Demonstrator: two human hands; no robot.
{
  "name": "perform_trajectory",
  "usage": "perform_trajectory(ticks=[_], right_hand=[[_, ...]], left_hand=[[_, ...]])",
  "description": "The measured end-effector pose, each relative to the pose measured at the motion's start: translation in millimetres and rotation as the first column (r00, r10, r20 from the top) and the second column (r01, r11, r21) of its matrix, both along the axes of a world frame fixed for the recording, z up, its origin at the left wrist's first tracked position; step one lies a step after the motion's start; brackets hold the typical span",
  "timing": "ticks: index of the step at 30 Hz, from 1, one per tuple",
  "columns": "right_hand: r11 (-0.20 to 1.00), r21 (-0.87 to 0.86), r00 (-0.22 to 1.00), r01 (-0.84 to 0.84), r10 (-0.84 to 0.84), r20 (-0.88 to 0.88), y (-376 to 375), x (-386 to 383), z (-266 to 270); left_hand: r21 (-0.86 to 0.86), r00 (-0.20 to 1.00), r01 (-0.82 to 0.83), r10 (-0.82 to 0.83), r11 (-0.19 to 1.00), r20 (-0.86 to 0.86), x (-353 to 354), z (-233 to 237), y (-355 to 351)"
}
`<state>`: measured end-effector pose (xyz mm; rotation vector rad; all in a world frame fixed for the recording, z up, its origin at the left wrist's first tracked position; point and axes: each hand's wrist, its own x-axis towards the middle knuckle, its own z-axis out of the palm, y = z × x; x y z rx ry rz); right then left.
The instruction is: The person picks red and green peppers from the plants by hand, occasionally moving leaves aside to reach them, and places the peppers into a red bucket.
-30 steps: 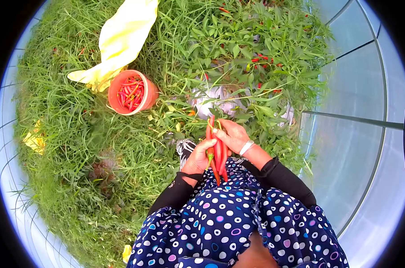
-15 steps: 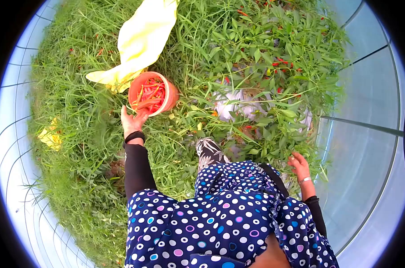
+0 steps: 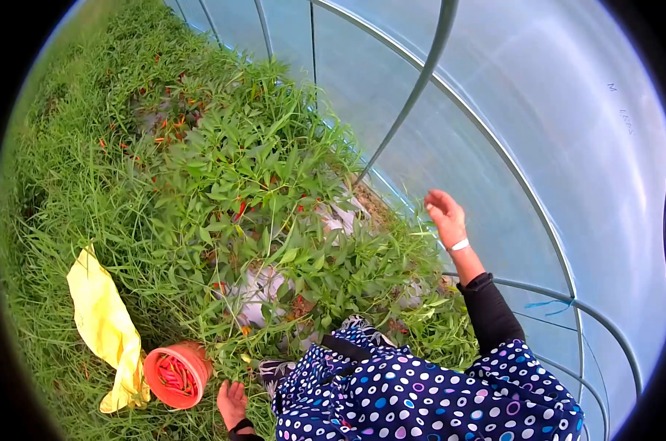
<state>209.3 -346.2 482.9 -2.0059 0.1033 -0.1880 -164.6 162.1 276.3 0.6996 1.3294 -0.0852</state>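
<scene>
Beside a red bucket (image 3: 193,364) at the lower left is my left hand (image 3: 232,403), its fingers apart and nothing in them. The bucket stands in the grass with red peppers (image 3: 175,375) inside. A yellow sack (image 3: 101,312) lies against the bucket's left side. My right hand (image 3: 445,213) is raised near the plastic wall, above the edge of the plants. Its fingers are bent, and I cannot make out whether they hold anything. Leafy pepper plants (image 3: 237,162) with red fruit spread ahead of me.
A translucent plastic wall (image 3: 494,191) with curved metal pipes (image 3: 421,81) rises on the right. Pale ground sheeting (image 3: 259,294) shows between the plants. Tall grass (image 3: 46,184) covers the left side. A blue string (image 3: 549,304) hangs on a lower pipe.
The view has turned toward the plastic wall, so the bucket and sack appear lower left. My left hand is now apart from the bucket's rim. My right hand has risen and reaches forward.
</scene>
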Motion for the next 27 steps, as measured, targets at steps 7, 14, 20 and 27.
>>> perform_trajectory(ticks=[7, 14, 20, 27], right_hand=[[0.883, -0.446, 0.739, 0.146, 0.202, 0.642, 2.5, 175.9, 125.8], [0.939, -0.331, 0.642, 0.092, 0.198, 0.74, 31.1, 272.2, 143.0], [0.999, 0.012, 0.819, -0.041, 0.026, 0.573, 43.9, 275.4, 149.9], [0.979, -0.201, 0.605, 0.043, 0.135, 0.785, 32.5, 308.3, 136.9]], left_hand=[[0.15, 0.986, 0.072, -0.093, 0.986, 0.141, 62.2, 49.3, -9.4], [0.189, 0.993, -0.006, -0.016, 0.982, 0.115, 81.1, 66.2, -76.0], [0.152, 0.995, -0.04, 0.053, 0.988, -0.085, 48.4, 62.3, -141.5], [0.331, 0.978, -0.104, 0.157, 0.938, -0.136, 50.2, 111.8, -181.1]])
